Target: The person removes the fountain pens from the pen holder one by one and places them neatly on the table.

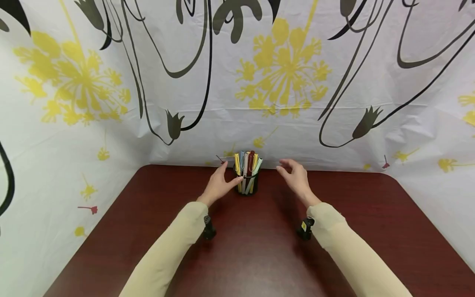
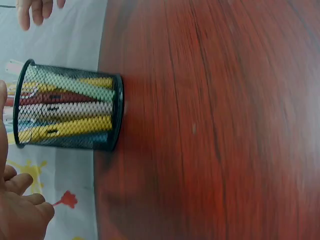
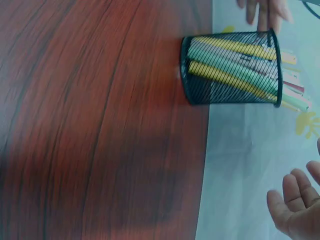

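A black mesh pen cup [image 1: 256,186] stands upright near the table's far edge, filled with several pens [image 1: 250,159] in yellow, green, red, white and blue. On its left side is my left hand [image 1: 218,185], fingers spread, the thumb overlapping the cup's front near the rim in the head view. My right hand [image 1: 297,177] hovers apart to the right of the cup, fingers loosely bent and holding nothing. In the right wrist view the cup [image 3: 186,70] lies between the left fingers [image 3: 264,14] and my right hand [image 3: 302,212].
The dark red wooden table [image 1: 252,247] has rounded far corners. Behind it and at both sides hangs a white sheet [image 1: 208,90] printed with yellow flowers and dark stems. A small black wrist camera [image 1: 209,228] sits on the left sleeve, another camera [image 1: 306,229] on the right.
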A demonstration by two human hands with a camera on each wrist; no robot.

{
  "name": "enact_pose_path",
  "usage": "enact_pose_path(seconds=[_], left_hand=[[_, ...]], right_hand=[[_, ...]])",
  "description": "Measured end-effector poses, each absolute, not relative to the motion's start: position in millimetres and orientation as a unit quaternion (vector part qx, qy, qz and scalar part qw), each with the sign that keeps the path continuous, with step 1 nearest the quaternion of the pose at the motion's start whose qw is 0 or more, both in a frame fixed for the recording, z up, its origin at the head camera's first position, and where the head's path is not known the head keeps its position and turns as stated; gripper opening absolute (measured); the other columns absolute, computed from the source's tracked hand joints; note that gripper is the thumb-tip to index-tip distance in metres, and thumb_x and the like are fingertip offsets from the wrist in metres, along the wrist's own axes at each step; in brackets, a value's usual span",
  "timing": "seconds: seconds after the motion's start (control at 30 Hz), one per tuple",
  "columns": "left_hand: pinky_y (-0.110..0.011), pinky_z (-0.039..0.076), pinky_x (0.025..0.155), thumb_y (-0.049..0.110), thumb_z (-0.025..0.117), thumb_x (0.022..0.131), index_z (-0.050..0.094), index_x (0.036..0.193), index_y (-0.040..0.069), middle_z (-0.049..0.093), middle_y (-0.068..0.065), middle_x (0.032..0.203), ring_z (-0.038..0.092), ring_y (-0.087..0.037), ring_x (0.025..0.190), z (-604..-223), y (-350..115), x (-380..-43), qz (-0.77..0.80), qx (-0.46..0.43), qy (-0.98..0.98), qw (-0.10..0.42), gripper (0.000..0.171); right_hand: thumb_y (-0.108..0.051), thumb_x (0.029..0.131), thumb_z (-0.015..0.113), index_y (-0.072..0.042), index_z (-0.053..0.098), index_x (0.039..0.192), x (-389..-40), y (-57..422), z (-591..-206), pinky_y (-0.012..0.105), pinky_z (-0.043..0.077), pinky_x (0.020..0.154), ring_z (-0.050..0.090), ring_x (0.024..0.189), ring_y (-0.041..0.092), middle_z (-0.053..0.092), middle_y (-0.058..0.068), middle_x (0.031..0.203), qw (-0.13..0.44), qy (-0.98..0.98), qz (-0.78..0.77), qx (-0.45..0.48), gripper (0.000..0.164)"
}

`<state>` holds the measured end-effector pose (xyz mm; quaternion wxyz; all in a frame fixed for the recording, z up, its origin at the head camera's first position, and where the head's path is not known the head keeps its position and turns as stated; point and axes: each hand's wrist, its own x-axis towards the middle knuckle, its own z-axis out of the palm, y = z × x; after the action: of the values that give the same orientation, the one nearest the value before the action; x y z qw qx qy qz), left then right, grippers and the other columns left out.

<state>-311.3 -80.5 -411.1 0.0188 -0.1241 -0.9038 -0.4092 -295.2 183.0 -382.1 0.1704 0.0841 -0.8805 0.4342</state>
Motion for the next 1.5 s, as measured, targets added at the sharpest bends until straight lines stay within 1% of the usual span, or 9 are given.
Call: enact_pose_path(seconds=[0.1, 0.2, 0.3, 0.43, 0.57, 0.77, 1.07, 1.23, 1.5], left_hand=[[-0.050, 0.030, 0.109, 0.049, 0.064, 0.086, 0.017, 0.152, 0.011, 0.022, -0.012, 0.155, 0.023, -0.030, 0.141, -416, -72, -312, -0.456, -0.107, -0.884, 0.020, 0.090], [-0.051, 0.030, 0.108, 0.048, 0.066, 0.085, 0.017, 0.151, 0.009, 0.025, -0.013, 0.154, 0.024, -0.030, 0.141, -420, -64, -312, -0.495, -0.096, -0.863, 0.032, 0.091], [-0.052, 0.031, 0.107, 0.053, 0.065, 0.083, 0.017, 0.151, 0.008, 0.026, -0.014, 0.153, 0.025, -0.032, 0.140, -424, -58, -312, -0.518, -0.098, -0.849, 0.047, 0.095], [-0.054, 0.029, 0.107, 0.057, 0.065, 0.080, 0.016, 0.152, 0.010, 0.021, -0.012, 0.155, 0.022, -0.032, 0.141, -426, -50, -313, -0.546, -0.089, -0.832, 0.039, 0.099], [-0.052, 0.027, 0.109, 0.049, 0.069, 0.082, 0.014, 0.152, 0.012, 0.018, -0.011, 0.156, 0.020, -0.030, 0.142, -425, -44, -314, -0.570, -0.070, -0.818, 0.029, 0.096], [-0.050, 0.032, 0.107, 0.040, 0.070, 0.084, 0.014, 0.152, 0.012, 0.022, -0.011, 0.155, 0.027, -0.030, 0.140, -424, -37, -313, -0.586, -0.063, -0.807, 0.034, 0.093], [-0.047, 0.035, 0.105, 0.036, 0.070, 0.085, 0.017, 0.151, 0.008, 0.028, -0.014, 0.152, 0.033, -0.030, 0.136, -426, -33, -316, -0.579, -0.066, -0.810, 0.060, 0.090], [-0.046, 0.039, 0.102, 0.041, 0.069, 0.084, 0.017, 0.151, 0.012, 0.032, -0.013, 0.150, 0.039, -0.030, 0.132, -429, -32, -317, -0.573, -0.068, -0.814, 0.066, 0.090], [-0.047, 0.039, 0.101, 0.043, 0.069, 0.084, 0.019, 0.151, 0.013, 0.033, -0.013, 0.149, 0.040, -0.030, 0.131, -430, -32, -316, -0.570, -0.058, -0.817, 0.061, 0.089]], right_hand=[[-0.016, 0.092, 0.062, 0.000, 0.061, 0.121, -296, 177, -381, 0.046, 0.046, 0.089, 0.060, 0.104, 0.034, 0.064, 0.021, 0.111, 0.160, -0.870, 0.460, 0.075, 0.033], [-0.016, 0.093, 0.061, 0.000, 0.060, 0.122, -297, 172, -381, 0.045, 0.046, 0.089, 0.058, 0.105, 0.033, 0.063, 0.021, 0.111, 0.145, -0.857, 0.489, 0.070, 0.033], [-0.015, 0.093, 0.061, 0.000, 0.059, 0.123, -299, 166, -382, 0.044, 0.046, 0.090, 0.057, 0.106, 0.031, 0.062, 0.021, 0.112, 0.128, -0.845, 0.515, 0.065, 0.034], [-0.014, 0.093, 0.061, 0.001, 0.059, 0.123, -302, 157, -381, 0.043, 0.046, 0.090, 0.056, 0.107, 0.031, 0.061, 0.021, 0.113, 0.116, -0.828, 0.545, 0.059, 0.034], [-0.013, 0.093, 0.060, 0.003, 0.057, 0.125, -306, 150, -381, 0.042, 0.046, 0.087, 0.055, 0.106, 0.031, 0.060, 0.022, 0.114, 0.113, -0.822, 0.554, 0.060, 0.035], [-0.014, 0.094, 0.058, 0.001, 0.056, 0.127, -310, 143, -382, 0.041, 0.047, 0.088, 0.055, 0.107, 0.029, 0.059, 0.020, 0.116, 0.097, -0.819, 0.563, 0.055, 0.036], [-0.017, 0.094, 0.059, -0.003, 0.060, 0.124, -317, 135, -383, 0.040, 0.049, 0.085, 0.057, 0.104, 0.028, 0.061, 0.017, 0.114, 0.101, -0.826, 0.552, 0.049, 0.033], [-0.020, 0.093, 0.060, -0.005, 0.062, 0.121, -321, 132, -384, 0.039, 0.049, 0.082, 0.058, 0.099, 0.027, 0.063, 0.016, 0.109, 0.110, -0.832, 0.542, 0.046, 0.032], [-0.022, 0.092, 0.062, -0.004, 0.064, 0.115, -326, 128, -387, 0.038, 0.049, 0.079, 0.059, 0.095, 0.026, 0.064, 0.015, 0.105, 0.121, -0.840, 0.527, 0.037, 0.030]])
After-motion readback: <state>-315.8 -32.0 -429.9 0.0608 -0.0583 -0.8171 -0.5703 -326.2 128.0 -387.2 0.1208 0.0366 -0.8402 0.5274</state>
